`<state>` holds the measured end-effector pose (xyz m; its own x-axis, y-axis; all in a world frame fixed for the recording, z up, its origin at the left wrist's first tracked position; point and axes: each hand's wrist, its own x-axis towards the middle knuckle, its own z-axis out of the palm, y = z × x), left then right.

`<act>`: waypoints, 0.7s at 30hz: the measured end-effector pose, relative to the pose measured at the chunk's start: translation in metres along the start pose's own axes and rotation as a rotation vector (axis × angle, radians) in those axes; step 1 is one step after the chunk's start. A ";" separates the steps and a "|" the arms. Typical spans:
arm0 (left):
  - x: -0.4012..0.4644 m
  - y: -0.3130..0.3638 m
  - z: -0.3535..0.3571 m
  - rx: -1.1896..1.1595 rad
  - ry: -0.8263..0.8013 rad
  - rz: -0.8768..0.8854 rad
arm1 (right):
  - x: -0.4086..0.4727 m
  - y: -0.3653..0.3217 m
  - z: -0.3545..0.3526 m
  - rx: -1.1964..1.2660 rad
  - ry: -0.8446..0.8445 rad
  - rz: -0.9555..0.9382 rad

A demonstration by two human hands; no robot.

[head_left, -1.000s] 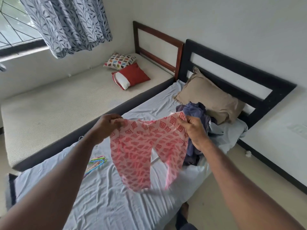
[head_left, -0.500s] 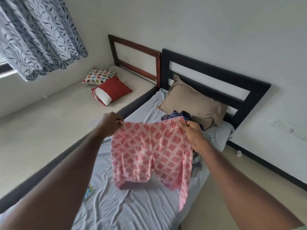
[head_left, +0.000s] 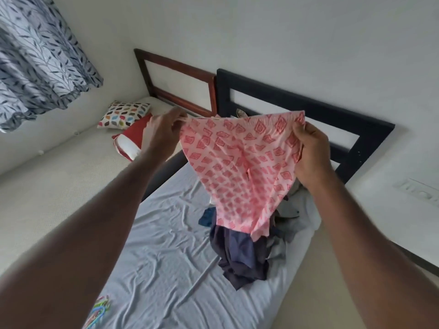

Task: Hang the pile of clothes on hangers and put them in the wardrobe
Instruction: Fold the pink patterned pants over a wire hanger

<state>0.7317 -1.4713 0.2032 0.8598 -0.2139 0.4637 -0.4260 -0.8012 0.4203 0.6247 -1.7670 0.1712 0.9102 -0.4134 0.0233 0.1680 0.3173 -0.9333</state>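
- The pink patterned pyjama trousers (head_left: 240, 167) are held up in the air above the head end of the grey-sheeted bed (head_left: 166, 245), waistband stretched between both hands, legs hanging down together.
- The left hand (head_left: 164, 131) pinches the left end of the waistband between thumb and curled fingertips.
- The right hand (head_left: 311, 153) grips the right end of the waistband, fingers wrapped round the gathered cloth, thumb on the near face.
- The trouser cuffs dangle just over the pile of clothes (head_left: 247, 252); whether they touch it cannot be told.
- That pile, dark navy and grey pieces, lies near the bed's right edge, toward the black headboard (head_left: 332, 119).
- Coloured plastic hangers (head_left: 99, 309) lie on the sheet near the bed's left edge at the foot end, partly hidden by the left forearm.
- On the neighbouring cream mattress (head_left: 47, 186), near its head end by the brown headboard (head_left: 175, 74), sit a spotted cushion (head_left: 123, 113) and a red cushion (head_left: 133, 143).
- A leaf-print curtain (head_left: 40, 60) hangs at upper left.
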 end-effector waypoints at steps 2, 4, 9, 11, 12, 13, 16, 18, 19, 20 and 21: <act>-0.006 -0.008 -0.008 -0.015 0.015 0.014 | -0.014 0.007 0.002 0.021 -0.038 -0.017; -0.020 -0.021 -0.018 -0.052 0.029 0.034 | -0.038 0.018 0.008 0.025 -0.095 -0.022; -0.103 -0.084 -0.036 -0.002 -0.015 0.015 | -0.124 0.082 0.031 -0.049 -0.236 0.067; -0.156 -0.124 -0.045 0.103 -0.087 -0.083 | -0.166 0.109 0.047 -0.123 -0.302 0.133; -0.183 -0.142 -0.049 0.160 -0.135 -0.142 | -0.186 0.123 0.053 -0.156 -0.339 0.154; -0.215 -0.161 -0.055 0.183 -0.185 -0.204 | -0.210 0.141 0.059 -0.185 -0.370 0.180; -0.304 -0.204 -0.069 -0.026 -0.299 -0.455 | -0.283 0.200 0.073 -0.272 -0.473 0.281; -0.364 -0.246 -0.071 -0.157 -0.358 -0.659 | -0.331 0.247 0.088 -0.312 -0.518 0.345; -0.398 -0.271 -0.071 -0.215 -0.384 -0.741 | -0.355 0.272 0.094 -0.338 -0.523 0.381; -0.427 -0.292 -0.069 -0.279 -0.405 -0.789 | -0.375 0.294 0.099 -0.373 -0.531 0.402; -0.462 -0.313 -0.069 -0.323 -0.424 -0.832 | -0.398 0.321 0.107 -0.431 -0.558 0.421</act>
<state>0.4488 -1.0833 -0.0887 0.9230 0.1150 -0.3672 0.3575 -0.6093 0.7078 0.3565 -1.4096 -0.0993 0.9381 0.1882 -0.2908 -0.2864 -0.0512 -0.9568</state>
